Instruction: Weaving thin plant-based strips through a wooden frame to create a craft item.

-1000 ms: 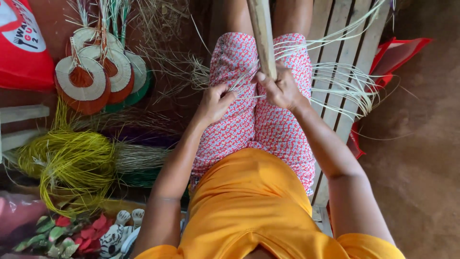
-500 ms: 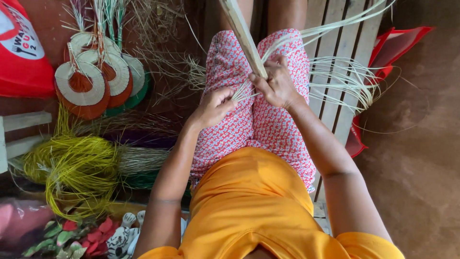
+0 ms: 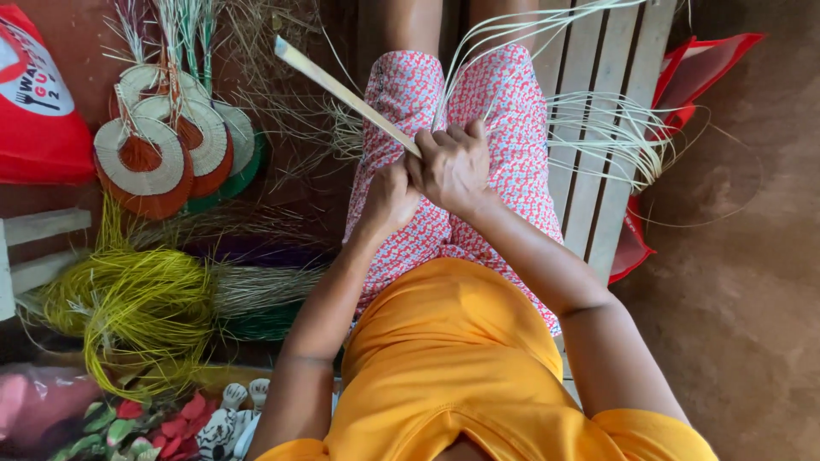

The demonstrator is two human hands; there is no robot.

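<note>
Right hand [image 3: 453, 166] grips flat stick [image 3: 342, 90] (left hand [image 3: 389, 196] touching).

One flat pale strip [image 3: 342, 90], two hands, three round woven fans [image 3: 145, 166], one yellow fibre bundle [image 3: 128, 307], one red bag [image 3: 38, 111] and one slatted bench [image 3: 598, 171].

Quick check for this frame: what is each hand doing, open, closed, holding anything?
Left hand: closed beside the right hand; what it holds is hidden.
Right hand: closed on the flat pale strip.

hands [image 3: 431, 175] on lap gripping flat stick [image 3: 342, 90], woven fans [image 3: 171, 154] left, bench [image 3: 606, 171] right
</note>
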